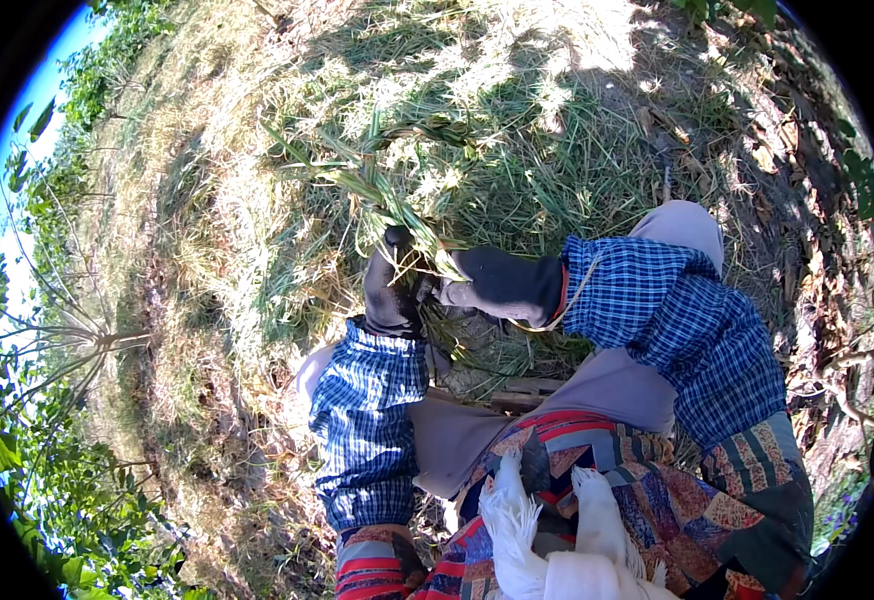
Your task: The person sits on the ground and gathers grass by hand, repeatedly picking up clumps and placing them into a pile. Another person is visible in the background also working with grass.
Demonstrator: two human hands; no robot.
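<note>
Both hands wear dark gloves and come together in front of my knees. My left hand (392,289) is closed around a bundle of long green grass blades (407,217), its thumb uppermost. From the other side my right hand (497,283) meets it and grips the lower end of the same bundle, where loose pale blade ends poke out. Beyond the hands, the bundle runs into what looks like a twisted or braided length of grass (425,133) that curves away to the right. The fingers' undersides are hidden by the gloves and blades.
Cut green and dry grass (542,165) covers the ground ahead. My bent knees (681,225) flank the work. Dry leaves and twigs (849,390) lie at right. Leafy shrubs (69,465) and a bare branching stem (99,339) stand at left. White scarf ends (512,510) hang at my chest.
</note>
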